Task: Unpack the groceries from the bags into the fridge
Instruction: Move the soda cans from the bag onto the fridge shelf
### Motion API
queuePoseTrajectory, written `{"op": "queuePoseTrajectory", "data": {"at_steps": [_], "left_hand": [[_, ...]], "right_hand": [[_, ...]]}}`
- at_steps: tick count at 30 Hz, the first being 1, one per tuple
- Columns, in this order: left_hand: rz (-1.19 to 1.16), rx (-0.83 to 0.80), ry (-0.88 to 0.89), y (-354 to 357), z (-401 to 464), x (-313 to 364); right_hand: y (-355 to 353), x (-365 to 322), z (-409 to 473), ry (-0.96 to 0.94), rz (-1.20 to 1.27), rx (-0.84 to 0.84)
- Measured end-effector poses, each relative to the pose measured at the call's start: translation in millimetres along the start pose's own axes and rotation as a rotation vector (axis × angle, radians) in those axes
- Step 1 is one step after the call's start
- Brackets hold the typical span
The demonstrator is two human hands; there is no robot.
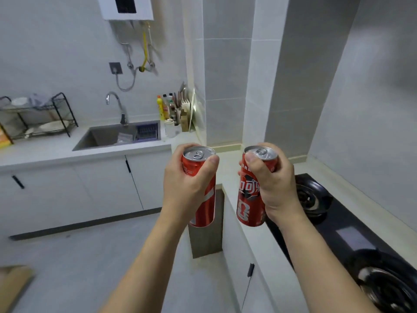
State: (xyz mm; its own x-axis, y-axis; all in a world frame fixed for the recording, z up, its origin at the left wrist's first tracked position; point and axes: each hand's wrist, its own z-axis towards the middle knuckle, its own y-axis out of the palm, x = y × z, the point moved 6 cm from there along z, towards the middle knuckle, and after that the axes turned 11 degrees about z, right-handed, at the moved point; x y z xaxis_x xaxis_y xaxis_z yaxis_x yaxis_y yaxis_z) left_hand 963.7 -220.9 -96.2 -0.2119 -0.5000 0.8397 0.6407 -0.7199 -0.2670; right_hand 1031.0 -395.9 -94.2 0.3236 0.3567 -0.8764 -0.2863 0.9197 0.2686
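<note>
I carry two tall red soda cans upright in front of me, above the kitchen floor. My left hand (pixel 185 186) grips the left red can (pixel 206 208) around its upper half, thumb near the silver lid. My right hand (pixel 274 181) grips the right red can (pixel 247 199), thumb pressed on its rim. Both lids are sealed with the pull tabs down. No fridge and no grocery bag shows in this view.
A white counter with a steel sink (pixel 101 137) and tap (pixel 117 107) runs along the left wall, with a dish rack (pixel 36 118) and bottles (pixel 167 109). A black gas hob (pixel 338 218) lies on the right counter. A cardboard edge (pixel 13 283) shows at the bottom left.
</note>
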Motion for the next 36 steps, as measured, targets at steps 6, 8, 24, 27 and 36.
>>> {"op": "queuePoseTrajectory", "data": {"at_steps": [6,8,24,27,36], "left_hand": [[0.060,0.152,-0.038,-59.9,-2.2,-14.6],[0.089,0.207,-0.057,-79.5,-6.8,-18.3],[0.355,0.711,-0.149,-235.7,-98.5,4.4],[0.400,0.784,-0.175,-265.0,-125.8,11.1],[0.565,1.026,-0.236,-354.2,-222.6,39.2]], "right_hand": [[65.6,22.8,11.0,0.058,0.028,-0.170],[88.0,29.1,11.6,0.064,0.036,-0.244],[263.4,39.1,-60.5,0.167,0.291,-0.770],[296.5,35.9,-90.5,0.213,0.356,-0.854],[382.1,11.8,-200.0,0.309,0.466,-1.080]]}}
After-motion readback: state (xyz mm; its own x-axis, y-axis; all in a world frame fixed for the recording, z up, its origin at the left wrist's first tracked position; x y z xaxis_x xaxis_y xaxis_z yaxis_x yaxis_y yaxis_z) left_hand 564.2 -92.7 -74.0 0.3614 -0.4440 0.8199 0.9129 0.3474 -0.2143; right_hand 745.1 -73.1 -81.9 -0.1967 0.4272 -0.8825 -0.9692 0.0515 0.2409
